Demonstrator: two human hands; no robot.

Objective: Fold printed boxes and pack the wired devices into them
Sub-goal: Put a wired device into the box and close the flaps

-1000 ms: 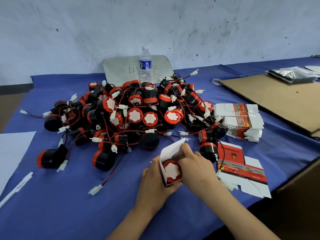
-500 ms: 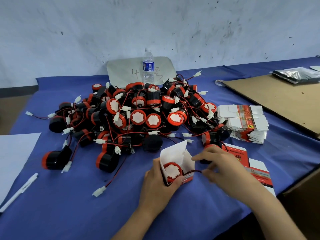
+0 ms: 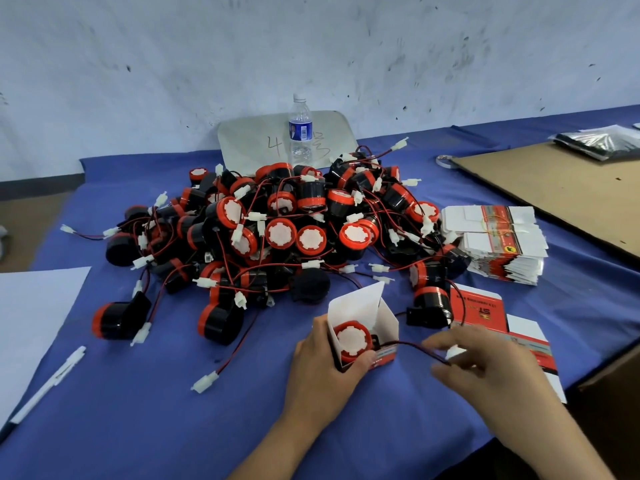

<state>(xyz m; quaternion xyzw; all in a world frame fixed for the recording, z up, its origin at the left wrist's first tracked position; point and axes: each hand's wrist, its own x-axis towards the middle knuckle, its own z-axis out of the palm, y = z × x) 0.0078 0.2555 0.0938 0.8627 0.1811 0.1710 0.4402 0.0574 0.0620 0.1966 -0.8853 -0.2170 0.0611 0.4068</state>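
Two hands work at one open printed box (image 3: 360, 306), with a wired device (image 3: 349, 339) already seated inside.
The left hand (image 3: 322, 368) wraps around the box from its left side, thumb across the lower front edge, and holds it upright on the blue tablecloth (image 3: 138, 427) with its white top flap raised. The device's red-rimmed white face shows in the box mouth. Its red-and-black wire (image 3: 408, 346) runs out over the box's right wall to a white connector (image 3: 453, 353), pinched in the curled fingers of the right hand (image 3: 485, 365) just right of the box. Behind the box lies the tangled heap of devices (image 3: 277, 230). A flat box blank (image 3: 485, 306) lies right of the box, and a banded stack of blanks (image 3: 498, 244) sits farther back on the right.
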